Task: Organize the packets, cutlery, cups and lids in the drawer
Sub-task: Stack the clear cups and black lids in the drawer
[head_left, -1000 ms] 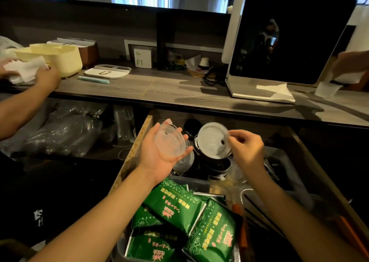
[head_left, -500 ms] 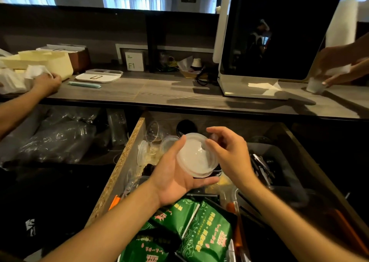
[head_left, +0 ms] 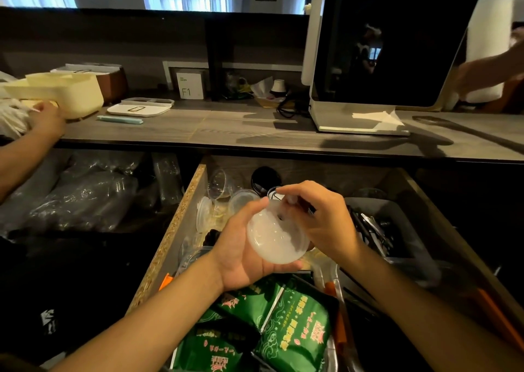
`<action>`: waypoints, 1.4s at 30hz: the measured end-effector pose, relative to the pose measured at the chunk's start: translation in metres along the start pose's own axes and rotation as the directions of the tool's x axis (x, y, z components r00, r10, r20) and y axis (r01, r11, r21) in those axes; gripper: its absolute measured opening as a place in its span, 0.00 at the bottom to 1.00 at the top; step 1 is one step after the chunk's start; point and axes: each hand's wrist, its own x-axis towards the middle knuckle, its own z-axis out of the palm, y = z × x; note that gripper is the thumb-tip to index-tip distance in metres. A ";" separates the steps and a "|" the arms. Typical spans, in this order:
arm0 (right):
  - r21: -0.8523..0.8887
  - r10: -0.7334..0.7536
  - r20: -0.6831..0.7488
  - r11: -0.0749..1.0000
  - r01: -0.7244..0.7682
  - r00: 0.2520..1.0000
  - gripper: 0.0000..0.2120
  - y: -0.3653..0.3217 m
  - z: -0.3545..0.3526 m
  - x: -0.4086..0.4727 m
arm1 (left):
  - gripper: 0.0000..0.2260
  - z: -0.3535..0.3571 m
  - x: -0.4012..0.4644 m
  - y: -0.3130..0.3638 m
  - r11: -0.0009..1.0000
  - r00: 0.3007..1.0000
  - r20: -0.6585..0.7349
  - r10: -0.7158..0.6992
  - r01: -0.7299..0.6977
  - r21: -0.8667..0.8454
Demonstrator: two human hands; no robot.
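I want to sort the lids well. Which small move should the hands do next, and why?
Probably lower the stacked lids, which the left hand cradles and the right hand pinches, beside the loose clear lids at the drawer's left side. Like items already gather there, apart from the green packets.
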 end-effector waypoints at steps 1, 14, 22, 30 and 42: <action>-0.003 -0.003 -0.006 1.000 0.003 1.000 0.14 0.000 0.000 0.001 | 0.18 0.000 -0.001 0.001 1.000 1.000 0.004 0.015 -0.015 0.018; 0.210 0.488 0.145 0.835 -0.509 0.861 0.14 -0.004 0.013 0.000 | 0.17 -0.010 0.014 0.001 0.675 0.765 -0.182 0.618 -0.397 0.622; 0.178 0.386 0.066 0.903 -0.391 0.920 0.13 0.002 0.013 -0.002 | 0.06 -0.010 0.012 0.004 0.825 0.904 -0.234 0.357 -0.188 0.533; 0.356 0.568 0.197 0.718 -0.598 0.799 0.13 -0.013 0.025 -0.001 | 0.04 -0.018 0.015 0.019 0.751 0.758 -0.333 0.561 -0.297 0.589; -0.263 0.685 0.239 0.728 -0.633 0.689 0.13 0.025 0.062 0.036 | 0.13 -0.083 0.020 0.067 0.839 0.657 -0.555 0.510 -0.236 0.490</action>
